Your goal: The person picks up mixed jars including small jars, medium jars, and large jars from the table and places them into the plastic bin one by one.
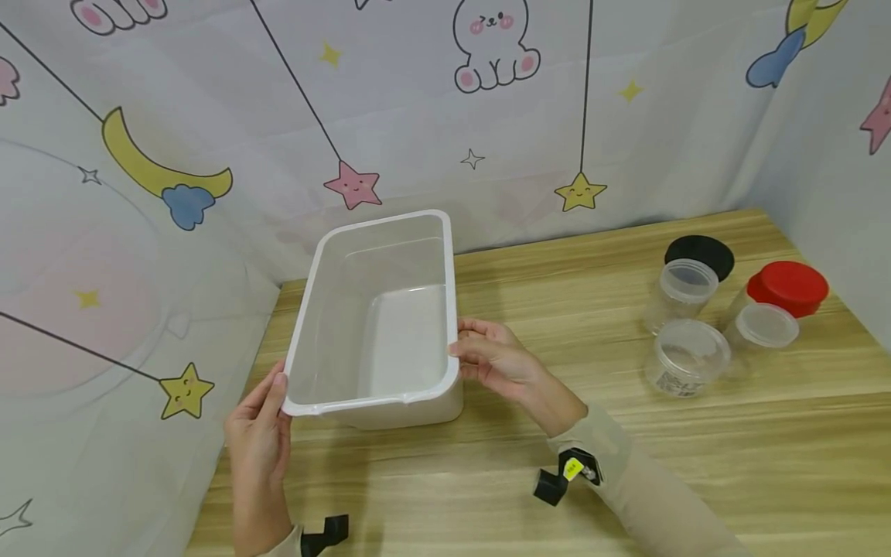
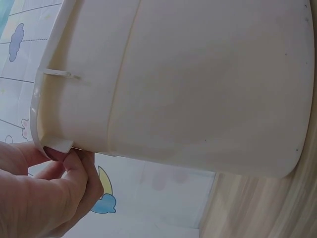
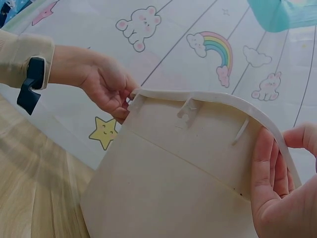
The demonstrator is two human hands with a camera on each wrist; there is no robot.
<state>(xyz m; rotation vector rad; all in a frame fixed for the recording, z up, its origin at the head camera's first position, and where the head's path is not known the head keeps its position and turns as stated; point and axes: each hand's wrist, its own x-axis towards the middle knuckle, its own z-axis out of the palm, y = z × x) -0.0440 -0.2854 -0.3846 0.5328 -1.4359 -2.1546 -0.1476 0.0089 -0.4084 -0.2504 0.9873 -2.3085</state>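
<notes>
A deep white plastic bin [image 1: 407, 333] stands at the left of the table in the head view, its opening facing up and toward the camera. My left hand [image 1: 259, 433] pinches the rim at the near left corner; in the left wrist view the fingers of that hand [image 2: 54, 188] curl under the rim of the bin [image 2: 198, 89]. On the right side, my right hand [image 1: 504, 367] grips the rim, thumb on top. The right wrist view has the right hand [image 3: 285, 183] with its fingers against the outer wall of the bin [image 3: 168, 183] below the rim.
Several clear plastic jars stand at the right of the wooden table [image 1: 557, 309], among them a wide one [image 1: 689, 357] with a label. A black lid [image 1: 699, 255] and a red lid [image 1: 793, 288] are beside them. A printed cloth [image 1: 418, 116] hangs behind and at the left.
</notes>
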